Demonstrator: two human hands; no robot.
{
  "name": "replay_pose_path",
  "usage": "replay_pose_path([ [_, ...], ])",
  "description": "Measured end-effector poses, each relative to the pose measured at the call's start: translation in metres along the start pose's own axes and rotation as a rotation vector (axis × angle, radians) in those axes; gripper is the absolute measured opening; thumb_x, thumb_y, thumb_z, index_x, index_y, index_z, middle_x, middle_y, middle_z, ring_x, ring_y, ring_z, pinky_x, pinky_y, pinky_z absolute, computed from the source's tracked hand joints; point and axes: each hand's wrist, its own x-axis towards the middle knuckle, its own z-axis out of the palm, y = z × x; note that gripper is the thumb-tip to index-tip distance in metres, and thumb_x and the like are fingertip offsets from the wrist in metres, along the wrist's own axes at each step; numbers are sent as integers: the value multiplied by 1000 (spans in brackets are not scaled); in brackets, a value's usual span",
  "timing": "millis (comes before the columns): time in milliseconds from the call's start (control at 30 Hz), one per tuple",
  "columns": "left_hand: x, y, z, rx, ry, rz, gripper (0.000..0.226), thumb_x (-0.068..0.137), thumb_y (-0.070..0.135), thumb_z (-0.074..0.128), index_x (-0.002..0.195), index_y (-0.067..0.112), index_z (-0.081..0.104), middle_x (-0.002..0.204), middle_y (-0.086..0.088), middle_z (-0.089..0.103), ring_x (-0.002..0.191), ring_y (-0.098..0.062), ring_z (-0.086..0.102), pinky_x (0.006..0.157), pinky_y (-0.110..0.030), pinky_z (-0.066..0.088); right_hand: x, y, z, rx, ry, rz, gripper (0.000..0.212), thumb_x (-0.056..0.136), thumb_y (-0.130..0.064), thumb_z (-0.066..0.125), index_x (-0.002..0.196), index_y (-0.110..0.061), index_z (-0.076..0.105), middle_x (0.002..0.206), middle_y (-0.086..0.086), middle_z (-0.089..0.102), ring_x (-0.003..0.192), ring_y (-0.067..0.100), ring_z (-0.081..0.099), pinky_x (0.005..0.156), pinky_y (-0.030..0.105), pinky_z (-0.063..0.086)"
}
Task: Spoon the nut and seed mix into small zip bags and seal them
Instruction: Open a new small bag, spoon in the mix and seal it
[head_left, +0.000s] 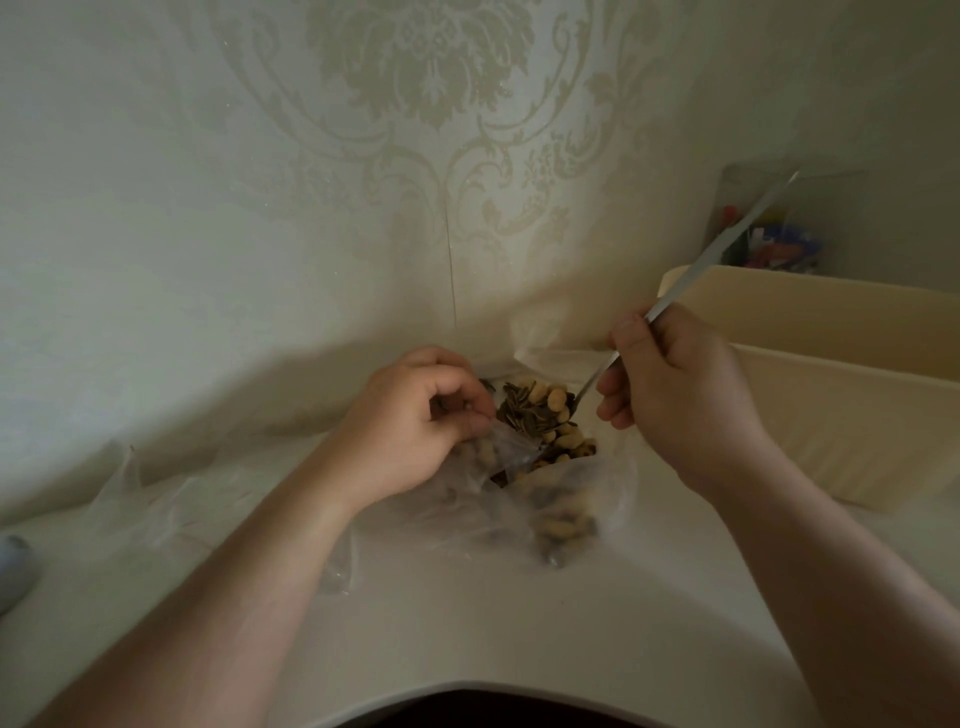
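Two hands (410, 426) (680, 395), spoon (722, 249), nut mix (540, 415); no legible writing.

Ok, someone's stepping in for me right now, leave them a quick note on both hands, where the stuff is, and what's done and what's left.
Left hand pinches the mouth of a small zip bag open over the big clear bag of nut and seed mix.
Right hand grips the spoon, bowl down in the mix.
Cream box stands to the right.
Done: no sealed bag in view.
Left: fill this bag, seal it, then repeat.
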Motion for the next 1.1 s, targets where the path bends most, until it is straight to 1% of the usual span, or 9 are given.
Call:
replay_pose_path([
  [133, -1, -2, 3, -144, 16, -3, 37, 94, 12, 76, 86, 48, 72, 100, 13, 76, 89, -13, 71, 86, -44, 59, 0, 1, 1, -21, -14, -5, 27, 110, -35, 47, 91, -22, 61, 71, 2, 71, 58, 19, 71, 57, 35, 56],
  [233, -2, -3, 8, -174, 36, -23, 38, 98, 8, 70, 89, 45, 71, 98, 8, 78, 88, -20, 73, 83, -50, 61, -1, 0, 1, -36, -18, -16, 26, 110, -35, 47, 91, -24, 61, 71, 1, 71, 58, 18, 71, 57, 34, 56],
  [367, -3, -4, 7, -147, 88, -27, 21, 102, 11, 65, 95, 30, 68, 81, 8, 74, 74, -9, 69, 70, -30, 55, 0, 1, 0, -53, 5, -20, 27, 110, -35, 47, 91, -23, 61, 71, 1, 71, 58, 17, 71, 56, 31, 54],
  [500, -3, 1, 3, -144, 68, -30, 26, 100, 7, 68, 94, 32, 72, 75, 16, 74, 70, 4, 67, 66, -12, 46, 1, 1, -1, -50, 15, -13, 26, 110, -35, 47, 91, -23, 62, 71, 0, 71, 58, 18, 71, 56, 31, 54],
  [600, -3, 3, 2, -123, 51, -23, 22, 100, 6, 67, 94, 26, 73, 79, 15, 76, 70, 4, 69, 64, -11, 46, 1, 1, -2, -60, 13, -15, 26, 110, -35, 47, 91, -23, 62, 72, 0, 72, 59, 18, 71, 56, 33, 55],
  [733, -4, 6, 0, -58, 71, 45, 26, 99, 3, 68, 89, 27, 69, 104, 9, 66, 77, 0, 73, 69, -11, 50, 0, 0, -2, -66, 13, -9, 27, 110, -36, 47, 92, -23, 62, 72, -1, 72, 59, 18, 71, 56, 32, 56],
  [867, -5, 3, 1, 12, 54, 33, 28, 101, 10, 66, 92, 35, 68, 79, 12, 73, 73, -3, 72, 67, -19, 53, 0, 1, -1, -61, 18, -3, 26, 110, -35, 47, 92, -24, 62, 73, 0, 72, 59, 17, 72, 56, 31, 55],
  [967, -6, 5, 1, 28, 77, 29, 25, 103, 7, 63, 93, 30, 66, 73, 23, 70, 68, 5, 67, 61, -8, 44, 0, -1, -1, -45, 14, -2, 26, 110, -35, 47, 92, -23, 62, 73, 0, 72, 60, 19, 72, 56, 31, 56],
  [1100, -7, 9, 2, -15, 75, -4, 26, 105, 5, 57, 104, 28, 67, 85, 18, 73, 75, 4, 69, 65, -7, 46, 0, 0, -1, -56, 20, -13, 27, 110, -35, 47, 92, -22, 62, 73, -1, 72, 59, 18, 71, 56, 31, 55],
])
